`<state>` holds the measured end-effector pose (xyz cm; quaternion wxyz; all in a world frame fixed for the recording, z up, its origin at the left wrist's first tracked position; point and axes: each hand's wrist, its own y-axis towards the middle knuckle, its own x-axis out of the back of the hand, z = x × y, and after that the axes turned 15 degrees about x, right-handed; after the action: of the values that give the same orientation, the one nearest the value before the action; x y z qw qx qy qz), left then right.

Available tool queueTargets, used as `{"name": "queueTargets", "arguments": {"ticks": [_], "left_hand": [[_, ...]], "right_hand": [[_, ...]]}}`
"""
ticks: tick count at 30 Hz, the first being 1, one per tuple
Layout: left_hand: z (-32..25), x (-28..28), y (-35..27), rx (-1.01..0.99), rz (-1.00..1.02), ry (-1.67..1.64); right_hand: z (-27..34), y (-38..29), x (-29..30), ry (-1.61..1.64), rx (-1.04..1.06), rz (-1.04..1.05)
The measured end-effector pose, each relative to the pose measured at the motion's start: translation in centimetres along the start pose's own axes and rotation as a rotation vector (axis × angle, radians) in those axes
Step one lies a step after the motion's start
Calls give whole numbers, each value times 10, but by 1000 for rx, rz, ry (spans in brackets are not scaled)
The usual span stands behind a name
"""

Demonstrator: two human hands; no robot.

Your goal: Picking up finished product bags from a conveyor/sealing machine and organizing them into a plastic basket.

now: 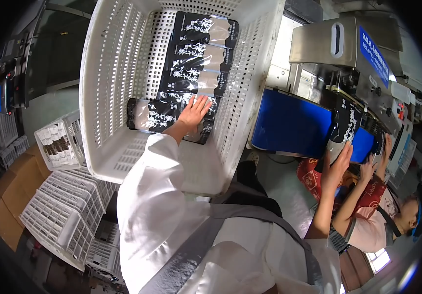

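Note:
My left hand (195, 113) lies flat, fingers a little apart, on black plastic pouches (165, 114) inside a white perforated plastic crate (122, 161). Farther in, several similar black pouches (196, 55) with pale panels and white lettering overlap in a row. At the right, my right hand (335, 169) holds the lower end of another black pouch (346, 119). The pouch's upper end is at the edge of a stainless-steel packaging machine (321, 46), above a blue conveyor belt (291, 123). My right thumb is partly hidden.
A co-worker (374, 224) in red sleeves stands close on the right, both hands (374, 161) at another dark pouch by the machine. Stacked white crates (63, 213), a small tray of packets (58, 143) and brown cardboard (19, 194) are at the left.

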<state>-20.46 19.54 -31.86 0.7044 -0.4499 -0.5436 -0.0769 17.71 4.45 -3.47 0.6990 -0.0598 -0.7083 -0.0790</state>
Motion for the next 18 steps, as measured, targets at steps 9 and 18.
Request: {"name": "queueTargets", "arguments": {"ticks": [9,18], "left_hand": [[-25,-14,8,240,-90,-91],[-51,16,38,572,25,-891]], "right_hand": [[18,3,-10,2,45,-35],[37,3,4,165,101,-1]]}}
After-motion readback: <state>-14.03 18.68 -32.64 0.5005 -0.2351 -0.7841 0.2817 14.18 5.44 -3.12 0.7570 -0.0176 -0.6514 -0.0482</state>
